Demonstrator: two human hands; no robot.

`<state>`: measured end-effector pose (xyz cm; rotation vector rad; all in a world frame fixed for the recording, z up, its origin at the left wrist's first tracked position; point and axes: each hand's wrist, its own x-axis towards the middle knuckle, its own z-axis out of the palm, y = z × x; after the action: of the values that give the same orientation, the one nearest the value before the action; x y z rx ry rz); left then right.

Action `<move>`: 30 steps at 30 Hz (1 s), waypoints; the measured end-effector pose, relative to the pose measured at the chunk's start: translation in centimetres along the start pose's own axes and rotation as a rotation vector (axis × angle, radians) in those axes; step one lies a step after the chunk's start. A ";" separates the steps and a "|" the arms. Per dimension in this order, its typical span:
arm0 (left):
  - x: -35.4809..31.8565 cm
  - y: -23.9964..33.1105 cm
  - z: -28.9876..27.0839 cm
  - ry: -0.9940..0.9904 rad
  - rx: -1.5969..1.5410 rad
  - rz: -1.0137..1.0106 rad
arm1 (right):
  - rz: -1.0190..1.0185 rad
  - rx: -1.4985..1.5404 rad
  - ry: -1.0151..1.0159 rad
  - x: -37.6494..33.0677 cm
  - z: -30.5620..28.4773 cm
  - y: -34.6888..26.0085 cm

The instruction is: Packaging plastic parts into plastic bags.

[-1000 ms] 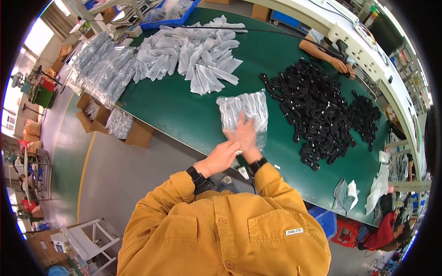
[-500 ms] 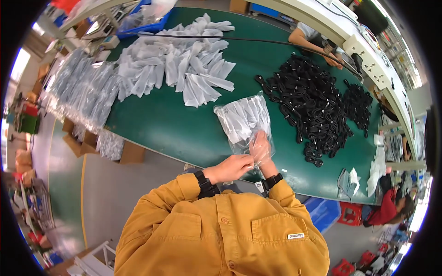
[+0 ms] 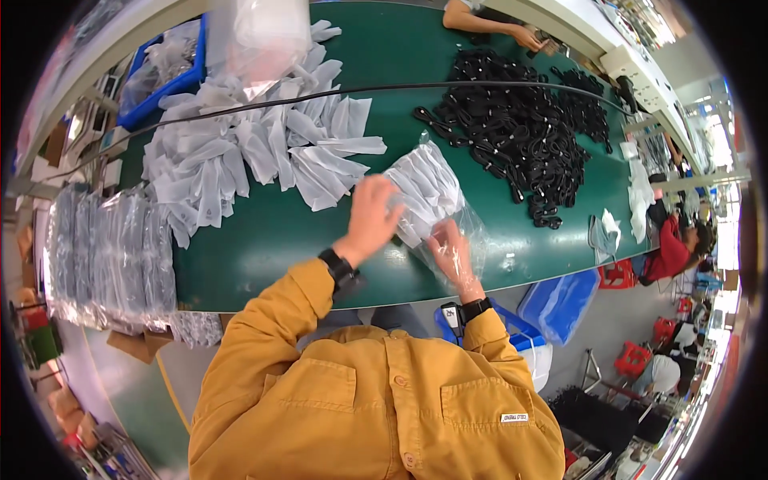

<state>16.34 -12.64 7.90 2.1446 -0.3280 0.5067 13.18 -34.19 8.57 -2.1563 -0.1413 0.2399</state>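
Note:
A clear plastic bag [image 3: 468, 210] lies on the green table before me, filled with several whitish translucent sleeves [image 3: 428, 182]. My right hand [image 3: 450, 250] is at the loose mouth end of the bag, with clear film over its fingers and wrist. Its fingers are curled at the film, against the near end of the sleeves. Beside the bag's left edge is my left hand [image 3: 372, 220], slightly blurred, its thumb apart from the fingers and nothing visible in it. Whether its fingertips touch the bag I cannot tell.
Loose whitish sleeves [image 3: 264, 148] are heaped left, beside packed clear bags [image 3: 112, 248] and a blue bin [image 3: 164, 76]. A blurred translucent bundle [image 3: 260, 40] stands above the heap. Black coiled cables [image 3: 520, 136] lie right, near another person's hand [image 3: 524, 38]. A black cord [image 3: 344, 90] crosses the view.
My left hand has left the bag's mouth and moved up to its left side. My right hand stays at the film. The view has shifted, and the blurred bundle has appeared at upper left.

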 end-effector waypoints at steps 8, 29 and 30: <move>2.7 -5.4 2.8 -0.405 -0.001 -0.070 | -0.301 -0.288 0.138 2.1 5.8 5.0; 3.5 -5.3 2.7 -0.622 0.115 -0.180 | 0.036 -0.365 0.484 5.3 1.3 6.7; 3.6 -5.3 2.6 -0.632 0.082 -0.200 | 0.063 -0.139 0.519 5.5 1.4 6.9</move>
<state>22.27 -11.88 4.45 2.3450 -0.4342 -0.2915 18.29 -35.93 1.43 -2.2896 0.2138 -0.3045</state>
